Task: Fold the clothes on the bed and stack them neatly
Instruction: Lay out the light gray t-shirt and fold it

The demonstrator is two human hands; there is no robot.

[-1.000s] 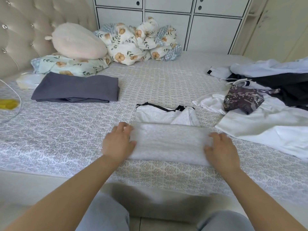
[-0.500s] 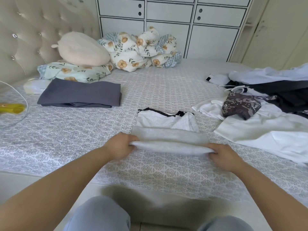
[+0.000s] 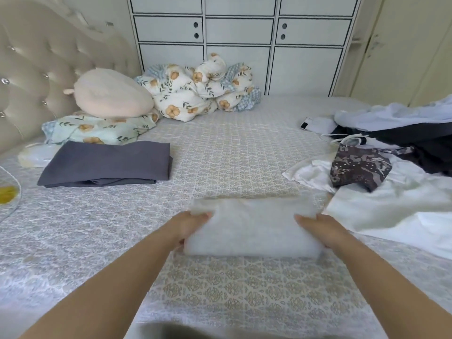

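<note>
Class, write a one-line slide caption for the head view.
Both hands, left and right, hold a folded white garment by its ends on the bed; a folded grey one lies to the left.

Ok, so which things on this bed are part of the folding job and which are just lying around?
Part of the job:
- pale folded garment, held by left hand and right hand
- folded dark grey garment
- unfolded clothes heap

Just lying about:
- floral quilt
- round pink cushion
- floral pillow
- yellow object
</note>
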